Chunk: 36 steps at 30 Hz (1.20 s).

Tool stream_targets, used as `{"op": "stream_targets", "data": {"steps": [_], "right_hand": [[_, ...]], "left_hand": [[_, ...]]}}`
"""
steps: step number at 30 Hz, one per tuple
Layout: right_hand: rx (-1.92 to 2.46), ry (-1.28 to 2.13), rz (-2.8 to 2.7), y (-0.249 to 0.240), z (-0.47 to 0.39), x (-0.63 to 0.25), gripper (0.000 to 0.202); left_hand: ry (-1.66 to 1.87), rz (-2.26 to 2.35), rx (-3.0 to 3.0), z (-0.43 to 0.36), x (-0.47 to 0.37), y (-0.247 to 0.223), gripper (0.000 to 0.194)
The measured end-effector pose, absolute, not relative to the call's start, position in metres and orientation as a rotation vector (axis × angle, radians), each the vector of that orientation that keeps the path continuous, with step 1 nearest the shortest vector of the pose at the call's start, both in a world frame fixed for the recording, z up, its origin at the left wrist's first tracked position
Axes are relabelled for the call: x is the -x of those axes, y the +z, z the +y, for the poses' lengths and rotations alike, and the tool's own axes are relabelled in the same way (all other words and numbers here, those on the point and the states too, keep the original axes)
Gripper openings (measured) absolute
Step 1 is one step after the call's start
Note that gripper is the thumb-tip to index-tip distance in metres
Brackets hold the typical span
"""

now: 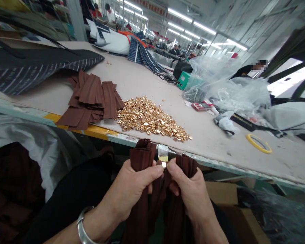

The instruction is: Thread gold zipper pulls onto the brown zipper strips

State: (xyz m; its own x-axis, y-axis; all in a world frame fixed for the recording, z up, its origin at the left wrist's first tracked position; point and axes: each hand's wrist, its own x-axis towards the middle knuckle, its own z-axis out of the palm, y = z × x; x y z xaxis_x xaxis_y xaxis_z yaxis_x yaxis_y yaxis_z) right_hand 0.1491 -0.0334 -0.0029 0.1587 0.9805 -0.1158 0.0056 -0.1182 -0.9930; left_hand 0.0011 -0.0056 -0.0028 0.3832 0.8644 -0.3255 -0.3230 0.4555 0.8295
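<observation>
At the table's front edge, my left hand (pixel 132 186) is closed around a bundle of brown zipper tapes (pixel 142 157), its thumb pointing right. My right hand (pixel 190 186) grips a second bundle of brown zipper tapes (pixel 185 164), with thumb and fingertips pinched near the left thumb. Between the two thumbs a small shiny gold piece (pixel 164 165) shows at a tape end; its shape is partly hidden. Both bundles hang down between my forearms. Just beyond my hands lies a heap of small gold zipper sliders (pixel 152 118). More brown zipper tapes (pixel 91 98) are piled left of it.
Dark striped fabric (pixel 40 71) covers the table's left end. To the right lie a yellow tape roll (pixel 259 143), clear plastic bags (pixel 234 84) and a green box (pixel 184 80). A cardboard box (pixel 241 213) is below the table. People are in the background.
</observation>
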Motion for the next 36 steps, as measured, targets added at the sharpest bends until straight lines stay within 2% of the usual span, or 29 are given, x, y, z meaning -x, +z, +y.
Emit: {"op": "stream_targets", "data": {"steps": [4, 13, 18, 20, 26, 30, 36], "right_hand": [[1.491, 0.973, -1.225, 0.007, -0.032, -0.145, 0.033], [1.774, -0.010, -1.641, 0.024, -0.016, -0.128, 0.023], [1.884, -0.253, -1.560, 0.033, 0.007, -0.132, 0.025], [1.859, -0.176, -1.497, 0.036, 0.011, -0.136, 0.027], [1.501, 0.571, -1.414, 0.040, 0.003, -0.141, 0.017], [1.396, 0.795, -1.463, 0.036, -0.010, -0.146, 0.035], [1.187, 1.210, -1.318, 0.024, -0.025, -0.169, 0.032]], "left_hand": [[0.825, 0.810, -0.643, -0.007, -0.003, -0.005, 0.022], [0.836, 0.819, -0.506, -0.004, -0.009, -0.008, 0.026], [0.836, 0.863, -0.509, -0.001, -0.010, -0.004, 0.024], [0.833, 0.870, -0.500, 0.000, -0.011, -0.002, 0.022], [0.863, 0.879, -0.523, 0.005, -0.015, 0.004, 0.012], [0.867, 0.829, -0.609, -0.001, -0.012, 0.006, 0.009], [0.807, 0.796, -0.722, -0.018, -0.008, 0.004, 0.015]]}}
